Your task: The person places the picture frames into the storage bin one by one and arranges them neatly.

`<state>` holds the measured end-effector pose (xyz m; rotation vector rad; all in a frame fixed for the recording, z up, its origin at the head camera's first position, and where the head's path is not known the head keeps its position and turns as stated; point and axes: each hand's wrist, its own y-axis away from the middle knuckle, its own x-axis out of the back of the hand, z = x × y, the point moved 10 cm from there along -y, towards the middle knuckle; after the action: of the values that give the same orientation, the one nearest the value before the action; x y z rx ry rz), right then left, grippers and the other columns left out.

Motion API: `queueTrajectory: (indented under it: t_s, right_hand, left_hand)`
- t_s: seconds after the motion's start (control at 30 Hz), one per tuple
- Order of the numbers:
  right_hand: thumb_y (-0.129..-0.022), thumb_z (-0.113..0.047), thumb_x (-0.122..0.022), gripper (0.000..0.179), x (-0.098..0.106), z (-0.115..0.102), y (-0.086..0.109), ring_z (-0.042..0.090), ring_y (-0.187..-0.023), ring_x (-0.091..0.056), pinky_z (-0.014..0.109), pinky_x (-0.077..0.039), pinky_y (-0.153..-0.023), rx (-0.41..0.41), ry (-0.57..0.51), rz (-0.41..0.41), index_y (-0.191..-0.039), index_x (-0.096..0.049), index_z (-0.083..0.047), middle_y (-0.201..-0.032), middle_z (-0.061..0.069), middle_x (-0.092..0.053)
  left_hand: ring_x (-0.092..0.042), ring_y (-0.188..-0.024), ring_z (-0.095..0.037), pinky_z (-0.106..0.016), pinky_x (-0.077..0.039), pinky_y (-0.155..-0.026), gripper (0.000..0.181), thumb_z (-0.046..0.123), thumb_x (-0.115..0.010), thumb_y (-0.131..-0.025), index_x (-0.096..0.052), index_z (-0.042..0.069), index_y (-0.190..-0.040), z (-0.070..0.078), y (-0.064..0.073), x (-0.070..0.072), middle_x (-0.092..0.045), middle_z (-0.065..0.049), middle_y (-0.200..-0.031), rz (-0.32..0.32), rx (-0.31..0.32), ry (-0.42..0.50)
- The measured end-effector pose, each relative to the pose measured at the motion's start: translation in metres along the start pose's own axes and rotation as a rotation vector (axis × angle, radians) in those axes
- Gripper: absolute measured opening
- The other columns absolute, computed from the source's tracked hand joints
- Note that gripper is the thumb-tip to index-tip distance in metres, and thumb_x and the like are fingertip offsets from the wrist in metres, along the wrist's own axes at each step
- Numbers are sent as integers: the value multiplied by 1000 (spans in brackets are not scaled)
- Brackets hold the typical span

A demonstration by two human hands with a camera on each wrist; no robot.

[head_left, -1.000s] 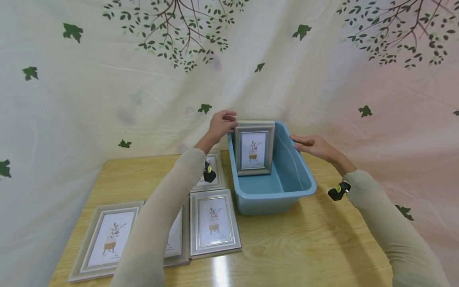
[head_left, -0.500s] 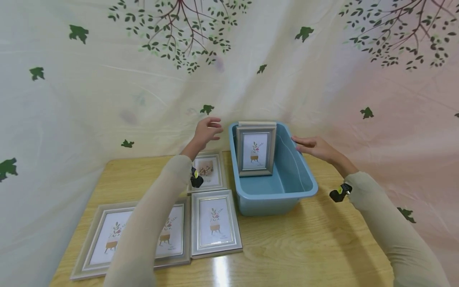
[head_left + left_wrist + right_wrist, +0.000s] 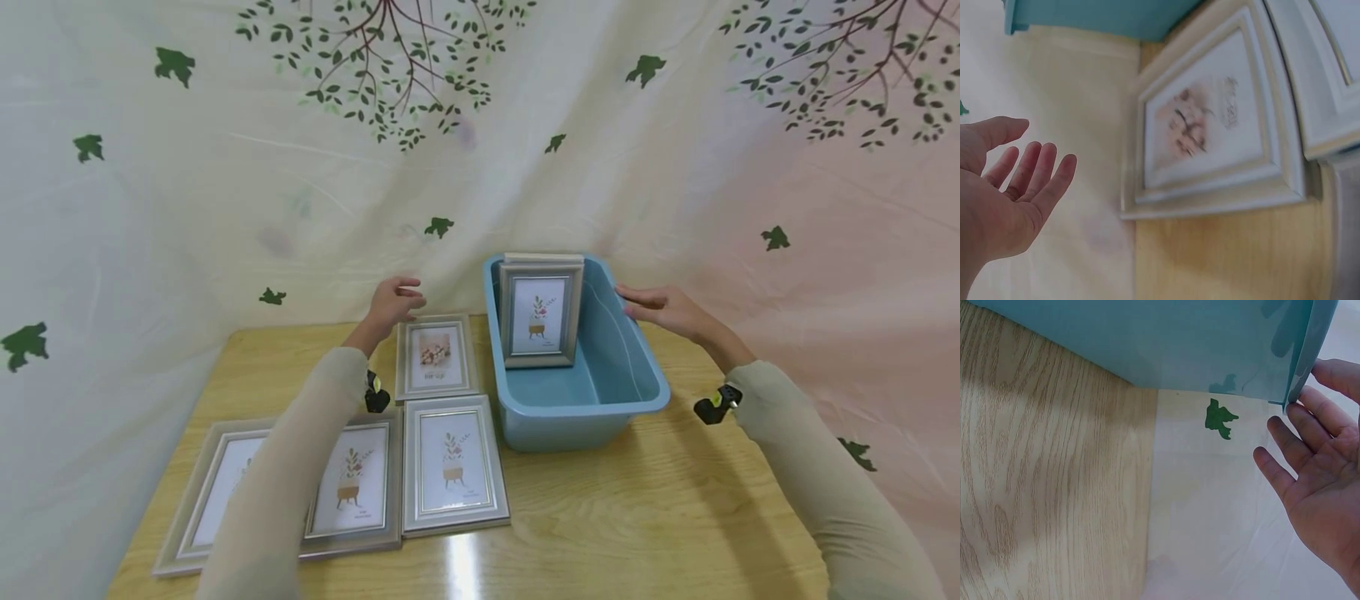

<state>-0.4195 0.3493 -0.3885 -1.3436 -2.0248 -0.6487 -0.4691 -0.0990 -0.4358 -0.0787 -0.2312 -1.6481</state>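
From the head view I have the left hand [image 3: 393, 302] near the far edge of the tabletop [image 3: 600, 525], its fingers loosely parted and holding nothing. Just beside it a brown-print frame [image 3: 437, 354] lies flat. Nearer the camera I count three more flat ones, each with a potted-plant print: a silver frame [image 3: 453, 471], a middle frame [image 3: 352, 483] and a left frame [image 3: 223, 487], the last two partly covered by the left sleeve [image 3: 281, 500]. To the right of them stands a blue bin [image 3: 562, 429], an upright frame [image 3: 542, 312] inside it, with a pale edge [image 3: 543, 259] showing behind its top. I see the right hand [image 3: 671, 312] at the bin's right rim, fingers fairly straight and touching it. A leaf-printed cloth [image 3: 337, 233] hangs behind.

In the left wrist view I get the open palm, thumb well away from the fingers and nothing between them; the brown-print frame lies apart from it, with part of the blue bin above.

In the right wrist view I see the thumb and nearest fingertips at the bin's rim, while the outer two fingers stand free. I cannot tell how firmly they press.
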Motion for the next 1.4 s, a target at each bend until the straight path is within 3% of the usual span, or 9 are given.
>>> queueTrajectory:
  t_s: [0.23, 0.33, 0.47, 0.6, 0.73, 0.87, 1.0, 1.17, 1.4]
  right_hand:
    - [-105, -33, -57, 56, 0, 1, 0, 46, -149, -34, 72, -30, -114, -18, 18, 0, -157, -40, -20, -164, 13, -34]
    - [-105, -33, -58, 56, 0, 0, 1, 45, -149, -34, 71, -31, -115, -11, 10, 3, -157, -40, -20, -163, 12, -35]
    - [-105, -35, -58, 57, 0, -1, 1, 45, -149, -34, 70, -31, -116, -8, 13, 2, -157, -40, -21, -164, 12, -34]
    - [-105, -37, -57, 58, -1, -2, 1, 45, -149, -33, 70, -31, -116, -12, 19, -4, -157, -39, -21, -164, 13, -34]
    - [-105, -36, -57, 57, 0, -3, 1, 45, -149, -34, 70, -32, -115, -7, 19, -4, -157, -39, -21, -163, 13, -34]
    - [-105, -34, -58, 57, 1, -3, 0, 45, -149, -35, 70, -32, -115, -3, 23, -1, -157, -39, -21, -163, 12, -35]
    - [-105, -33, -58, 57, -1, -2, 0, 46, -149, -34, 71, -32, -114, 0, 22, -3, -157, -38, -20, -164, 13, -33]
    - [-105, -32, -58, 56, -2, 0, 0, 44, -148, -36, 70, -33, -114, 12, 1, 2, -156, -40, -20, -163, 12, -35]
    - [-105, -30, -58, 56, 0, 1, -1, 45, -147, -37, 70, -34, -114, 11, -6, 8, -157, -40, -21, -163, 13, -36]
  left_hand:
    - [-66, -116, -38, -53, -58, -97, 48, 7, -69, -95, -54, -6, -139, -39, -4, 22, -65, -24, -122, -18, -7, -10]
    - [-55, -130, -46, -56, -51, -106, 52, 5, -60, -99, -44, -9, -146, -46, 5, 22, -56, -33, -138, -23, 33, -30]
    - [-47, -138, -48, -57, -46, -112, 55, 3, -54, -102, -35, -11, -151, -61, 9, 23, -44, -34, -151, -65, 79, -25]
    - [-53, -134, -46, -51, -49, -111, 55, 4, -57, -101, -38, -11, -150, -74, 11, 25, -47, -32, -149, -75, 110, -42]
    - [-70, -112, -35, -42, -59, -96, 54, 5, -66, -96, -47, -11, -144, -80, 13, 31, -60, -31, -136, -50, 79, -23]
    - [-71, -92, -20, -36, -63, -85, 55, 3, -70, -92, -50, -11, -141, -89, 14, 33, -64, -31, -129, -31, 76, 5]
    - [-68, -100, -19, -35, -60, -94, 54, -1, -68, -94, -49, -9, -144, -99, 17, 30, -58, -31, -139, -15, 151, -6]
    - [-67, -103, -21, -40, -56, -102, 57, -6, -66, -94, -45, -11, -146, -99, 27, 25, -50, -32, -147, -20, 238, 59]
    - [-65, -89, -11, -32, -62, -90, 52, -9, -72, -88, -54, -14, -136, -108, 19, 27, -63, -24, -125, 36, 183, 133]
